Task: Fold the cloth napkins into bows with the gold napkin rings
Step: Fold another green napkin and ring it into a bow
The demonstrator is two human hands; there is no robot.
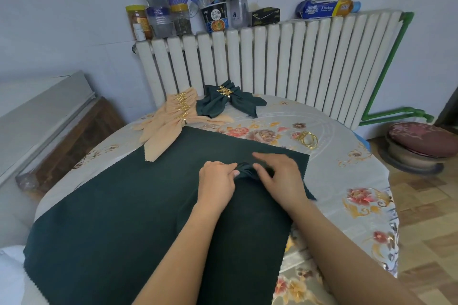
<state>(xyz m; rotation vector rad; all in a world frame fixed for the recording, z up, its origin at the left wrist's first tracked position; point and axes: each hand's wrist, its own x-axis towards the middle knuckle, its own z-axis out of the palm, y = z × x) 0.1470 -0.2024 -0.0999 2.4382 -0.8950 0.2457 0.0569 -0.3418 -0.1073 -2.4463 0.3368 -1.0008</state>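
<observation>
We see two bare forearms reach in from the bottom of the frame over a large dark green cloth (111, 205) spread across most of a table with a flowered tablecloth (347, 176). At the centre, the left hand (216, 181) and the right hand (278, 176) meet on a bunched fold of dark green napkin (245, 168) lying on the cloth; the left pinches the gathered fabric with curled fingers, and the right grips it from the other side with thumb and fingers, index finger stretched out above. To the right of centre, well apart from the hands, loose gold rings (308, 139) lie on the tablecloth. Further up and left of centre, a row of peach bows (171, 116) with gold rings overlaps the far edge of the cloth, and just beside it to the right sits a finished dark green bow (228, 103) held by a gold ring. Behind the table stands a white radiator (285, 57), and along its top, in the upper middle of the frame, we see jars, a cup, a bottle and a roll of kitchen wipes (324, 7).
</observation>
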